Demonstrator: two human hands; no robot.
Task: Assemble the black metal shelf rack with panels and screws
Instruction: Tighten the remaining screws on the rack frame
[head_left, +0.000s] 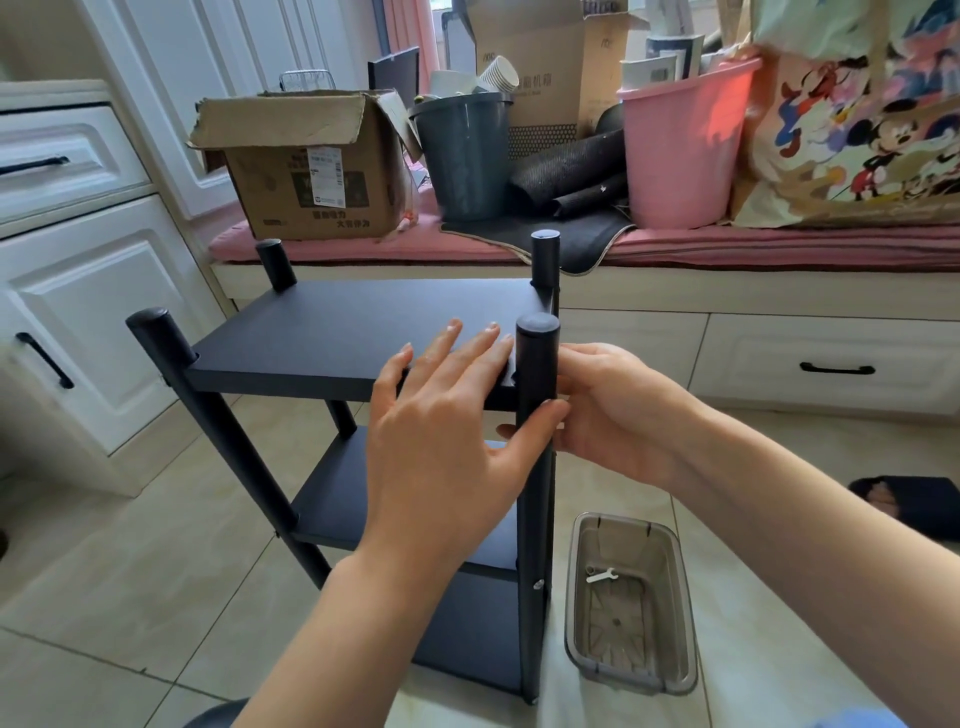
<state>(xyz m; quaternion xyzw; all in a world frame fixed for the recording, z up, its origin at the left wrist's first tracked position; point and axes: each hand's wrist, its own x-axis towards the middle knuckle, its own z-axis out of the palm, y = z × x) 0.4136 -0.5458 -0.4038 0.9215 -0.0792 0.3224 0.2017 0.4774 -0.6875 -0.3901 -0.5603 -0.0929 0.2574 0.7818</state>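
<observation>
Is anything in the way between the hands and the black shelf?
No. The left hand already lies flat on the top panel, its thumb against the near post. The right hand touches that post from the other side. Nothing sits between.

Home interior, likely a bedroom or living area. White panelled cabinets with black bar handles (44, 358), beige glossy floor tiles (156, 597), built-in window bench with pink cushion pad (363, 248) and white drawers beneath. Household clutter on bench: open brown cardboard box (306, 166), grey plastic bucket (464, 156), pink plastic bucket (685, 145), cartoon-print tote bag (857, 124). Pink curtain (410, 26) behind.
</observation>
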